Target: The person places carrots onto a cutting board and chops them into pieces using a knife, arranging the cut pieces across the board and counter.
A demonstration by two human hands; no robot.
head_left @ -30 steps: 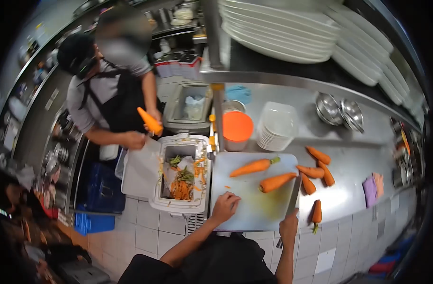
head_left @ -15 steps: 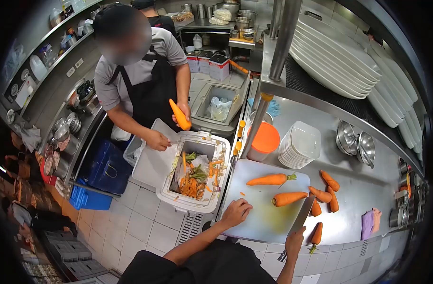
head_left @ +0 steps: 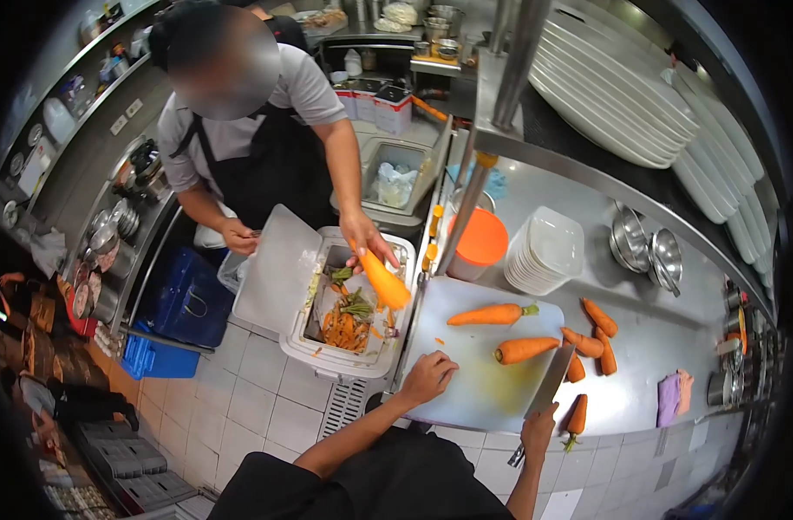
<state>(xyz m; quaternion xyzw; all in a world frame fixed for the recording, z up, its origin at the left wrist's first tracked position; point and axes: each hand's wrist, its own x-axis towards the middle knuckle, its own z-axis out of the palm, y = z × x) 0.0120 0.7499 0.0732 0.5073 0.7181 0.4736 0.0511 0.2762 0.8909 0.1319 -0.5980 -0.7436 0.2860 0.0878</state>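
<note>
My right hand [head_left: 538,426] is closed round the handle of a large knife [head_left: 554,376], whose blade rests at the right side of the white cutting board [head_left: 431,334]. On the board's lower left lies my left hand [head_left: 429,376], fingers curled and pressed together; whether it holds anything is hidden. Two carrots lie on the board: one with a green stub [head_left: 485,315] near the top, and a thicker one [head_left: 526,349] close to the blade. A tiny orange piece is above my left hand. Several carrots [head_left: 599,317] lie right of the board.
Across from me, a co-worker's hand holds a peeled carrot [head_left: 384,282] over a bin of peelings [head_left: 381,355]. Behind the board stand an orange-lidded tub [head_left: 479,237] and stacked white dishes [head_left: 556,243]. Metal bowls [head_left: 665,260] and a shelf of plates [head_left: 604,87] are right.
The co-worker's carrot has moved from in front of their body to over the bin, near the board. My view has shifted; both my hands stay about where they were on the board.
</note>
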